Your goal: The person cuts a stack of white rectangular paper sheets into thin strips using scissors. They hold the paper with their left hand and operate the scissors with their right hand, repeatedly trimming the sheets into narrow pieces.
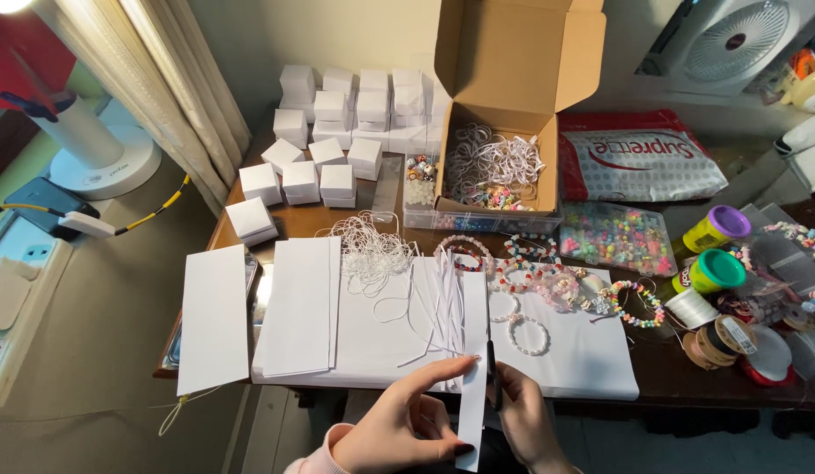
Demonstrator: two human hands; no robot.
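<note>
Head view: one camera looks down on a brown table [662,373] crowded with craft things; the person's two hands sit at the bottom edge.
Left hand [399,426]: grasping a long white paper strip [472,386]; fingertips pinch its left edge, the thumb lies beneath; pink sleeve at the wrist.
Right hand [523,421]: clenched round dark scissors [493,377]; the blades stand along the strip's right edge, touching it; whether they bite into the paper I cannot tell.
Strip: upright in the picture, held just off the table's near edge, over the white sheets [372,342]; its lower end hangs between the hands.
Step in hand: as I judge it, slicing narrow strips lengthwise off the paper; a loose bunch of cut strips [443,307] lies just beyond on the sheets.
Next move calls for: a steady pinch by the left hand so the paper stays taut; the blades kept parallel to the edge so the width holds; left fingertips kept away from the blades.
Left of the hands: a folded white card [214,318] at the table's corner; small white boxes [337,123] stacked behind.
Centre: a tangle of white cord [368,250]; an open cardboard box [504,105] holding white bands and beads.
Right: beaded bracelets [548,285] on the sheets; a clear bead tray [614,237]; two tubs with purple and green lids [715,250]; spools [724,338].
</note>
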